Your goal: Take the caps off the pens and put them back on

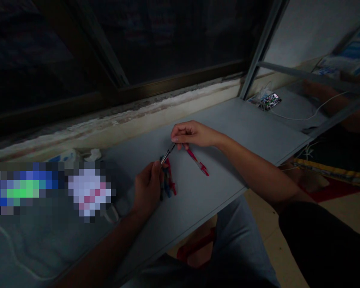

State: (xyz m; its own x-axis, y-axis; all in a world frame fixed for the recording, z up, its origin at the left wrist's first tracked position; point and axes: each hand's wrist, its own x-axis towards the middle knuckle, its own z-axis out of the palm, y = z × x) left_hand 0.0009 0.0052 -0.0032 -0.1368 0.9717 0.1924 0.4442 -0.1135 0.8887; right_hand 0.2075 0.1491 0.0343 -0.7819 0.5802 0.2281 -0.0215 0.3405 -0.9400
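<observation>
the right hand (193, 135) is nearly closed, its thumb and fingers pinching a slim pen (168, 154) with a clear barrel and a narrow dark end, which slants down toward the left hand (148, 189). the left hand is half curled, its fingers up against the lower end of that pen, though i cannot tell from this view whether it has real hold of it. both hands sit just over a small heap of pens (167, 181), with blue, red and dark barrels lying together on a grey table (243, 126). a red pen (197, 160) lies just right of the heap, close under the right hand. a stained window sill (129, 120) runs behind the heap, and a small dark device (271, 101) with a white cable (306, 116) lies well beyond it. the pens should be light and stiff, but their smooth plastic barrels look apt to slip through the fingers or roll on the flat top. the middle of a barrel seems the surest place to pinch, away from the thin tip, likely the most fragile part.
</observation>
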